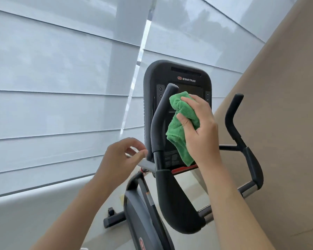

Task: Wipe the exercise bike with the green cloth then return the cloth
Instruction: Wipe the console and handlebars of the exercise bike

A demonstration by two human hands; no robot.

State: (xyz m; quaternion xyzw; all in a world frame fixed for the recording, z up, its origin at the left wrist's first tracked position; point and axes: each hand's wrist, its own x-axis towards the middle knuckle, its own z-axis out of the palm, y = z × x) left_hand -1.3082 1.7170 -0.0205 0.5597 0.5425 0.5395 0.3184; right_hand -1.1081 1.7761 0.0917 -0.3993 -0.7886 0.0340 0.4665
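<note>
Fuzzy terry green cloth; matt black plastic console, rubbery handlebar.

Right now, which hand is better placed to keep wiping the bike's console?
Right hand: it grips the green cloth against the console. The left hand holds no cloth, pinching a grey bar beside it.

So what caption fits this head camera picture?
Right hand wipes bike console with green cloth.

Showing here are two bare hands, left hand and right hand, one green cloth, one Star Trac exercise bike console, two upright handlebar grips, left grip and right grip
</note>
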